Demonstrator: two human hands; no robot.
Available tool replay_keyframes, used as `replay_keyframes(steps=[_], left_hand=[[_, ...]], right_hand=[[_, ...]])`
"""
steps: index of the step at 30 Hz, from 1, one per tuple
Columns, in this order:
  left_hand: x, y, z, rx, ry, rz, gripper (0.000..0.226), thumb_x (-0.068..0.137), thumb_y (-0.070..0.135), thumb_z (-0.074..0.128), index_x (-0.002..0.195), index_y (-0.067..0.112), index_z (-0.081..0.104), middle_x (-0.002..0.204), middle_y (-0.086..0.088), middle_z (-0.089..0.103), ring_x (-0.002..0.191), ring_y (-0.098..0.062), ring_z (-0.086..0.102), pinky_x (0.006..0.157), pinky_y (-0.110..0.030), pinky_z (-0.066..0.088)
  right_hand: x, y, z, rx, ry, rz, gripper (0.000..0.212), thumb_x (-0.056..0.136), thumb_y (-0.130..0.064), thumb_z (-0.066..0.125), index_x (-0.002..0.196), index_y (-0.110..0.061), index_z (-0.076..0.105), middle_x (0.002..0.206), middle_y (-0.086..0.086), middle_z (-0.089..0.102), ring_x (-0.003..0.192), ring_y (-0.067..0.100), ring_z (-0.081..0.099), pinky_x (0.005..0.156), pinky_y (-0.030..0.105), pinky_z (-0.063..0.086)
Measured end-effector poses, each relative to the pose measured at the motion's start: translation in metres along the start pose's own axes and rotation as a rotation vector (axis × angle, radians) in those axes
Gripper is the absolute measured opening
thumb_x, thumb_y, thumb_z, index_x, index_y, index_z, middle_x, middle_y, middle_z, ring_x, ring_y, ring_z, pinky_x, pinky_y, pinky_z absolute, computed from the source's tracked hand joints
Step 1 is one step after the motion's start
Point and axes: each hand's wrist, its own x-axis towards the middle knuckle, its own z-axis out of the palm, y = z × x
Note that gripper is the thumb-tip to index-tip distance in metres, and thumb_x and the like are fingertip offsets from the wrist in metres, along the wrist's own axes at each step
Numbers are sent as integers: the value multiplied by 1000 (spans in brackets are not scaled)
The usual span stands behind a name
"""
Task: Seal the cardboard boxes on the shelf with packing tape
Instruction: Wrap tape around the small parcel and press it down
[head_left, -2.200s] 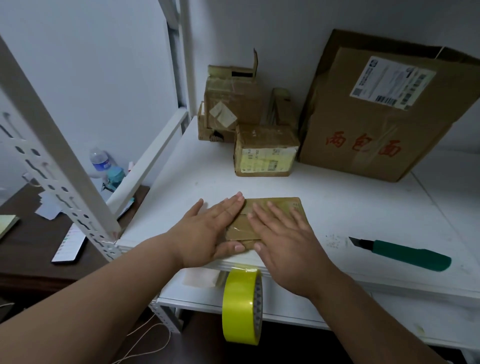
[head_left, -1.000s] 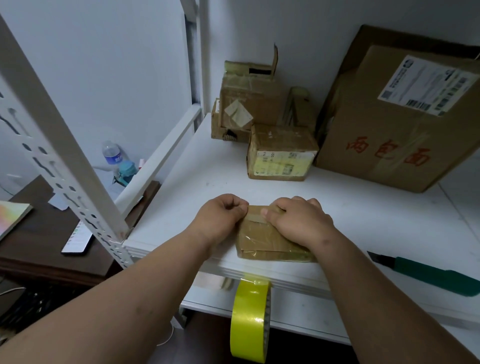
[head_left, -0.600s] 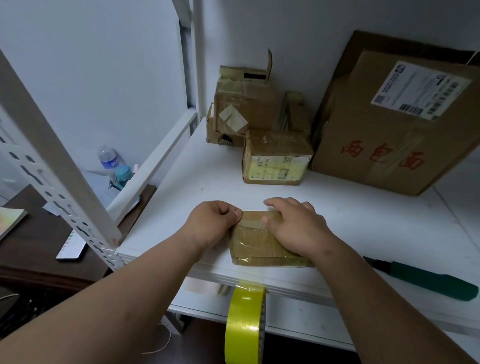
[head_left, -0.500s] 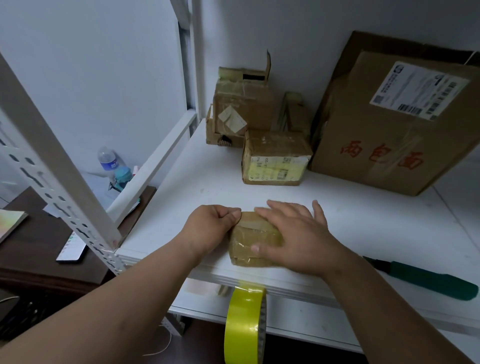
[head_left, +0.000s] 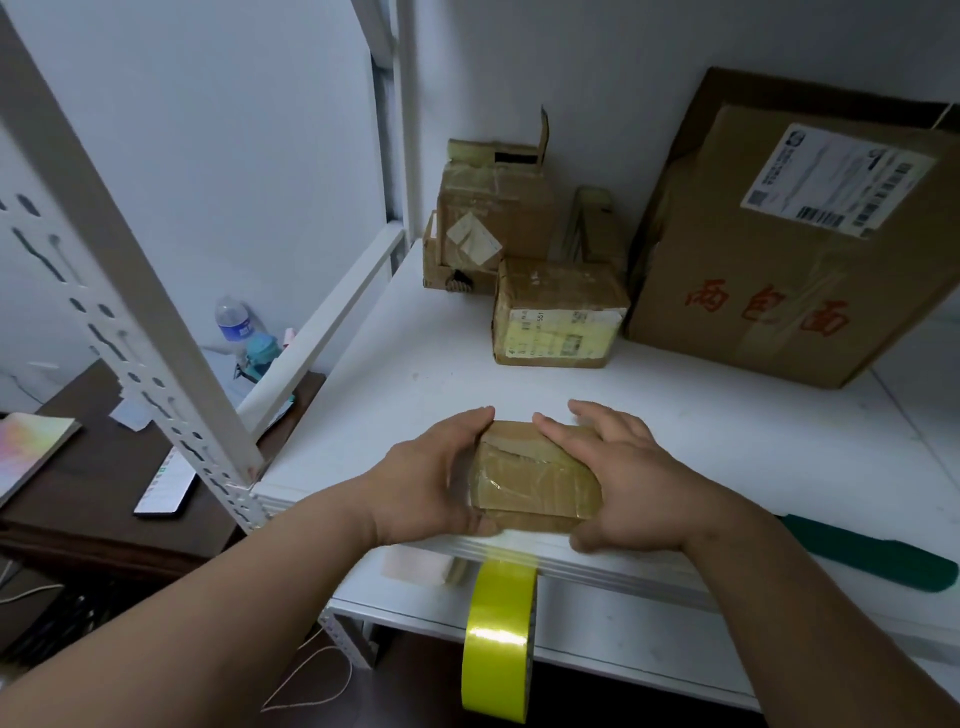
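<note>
A small taped cardboard box (head_left: 530, 478) lies at the front edge of the white shelf (head_left: 675, 431). My left hand (head_left: 431, 478) grips its left side, fingers over the far corner and thumb at the near edge. My right hand (head_left: 628, 478) grips its right side, fingers curled over the top and thumb at the front. A yellow roll of packing tape (head_left: 498, 639) hangs below the shelf's front edge, joined to the box by a strip of tape.
A green utility knife (head_left: 872, 556) lies on the shelf at the right. Behind stand a yellow-labelled box (head_left: 558, 317), a stack of small boxes (head_left: 493, 218) and a large box (head_left: 789, 249). A shelf post (head_left: 119, 291) rises at left, beside a dark desk (head_left: 93, 467).
My hands went from pressing flat on top of the box to gripping its two sides. The right hand slid from the top to the box's right end. The tape roll still hangs.
</note>
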Motion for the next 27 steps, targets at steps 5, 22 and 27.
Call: replay_keyframes(steps=[5,22,27], left_hand=[[-1,11,-12,35,-65,-26,111,69,20,90,155,24,20,140,14,41,125,4,40,101,1,24],[-21,54,-48,-318,-194,-105,121,45,56,80,152,24,32,132,17,56,117,5,55,96,-13,45],[-17,58,-56,-486,-127,-179,114,43,46,83,146,18,43,127,8,63,107,-5,65,83,-18,52]], right_hand=[[-4,2,0,152,51,-54,108,66,-35,86,152,-44,20,151,-14,25,139,8,16,109,22,21],[-42,1,-39,566,87,-68,76,39,-57,81,112,-42,64,110,-17,65,96,2,64,84,26,56],[-38,5,-36,783,190,-103,66,43,-53,82,105,-33,72,113,-14,70,106,1,65,96,26,51]])
